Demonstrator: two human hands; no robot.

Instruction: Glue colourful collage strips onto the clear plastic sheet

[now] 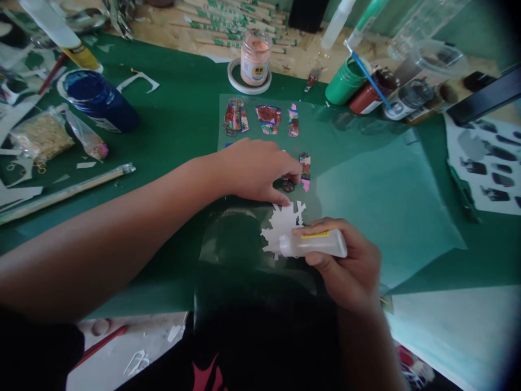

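Observation:
My right hand (350,266) is closed round a small white glue tube (315,244) with a yellow label, its nozzle pointing left over a white paper cutout (283,225) with jagged edges. My left hand (258,168) reaches across the clear plastic sheet (366,179), fingers curled and pinching at a small colourful painted piece (304,171); another dark piece (288,185) lies under the fingertips. Three more painted pieces (268,118) lie in a row farther back on the sheet.
The green table cover (171,119) carries a blue paint jar (97,100), a peach paint jar (255,57) on its lid, green and red paint pots with a blue brush (368,79), a bag of gold bits (40,136), a wrapped stick (65,190) and a printed sheet (488,163).

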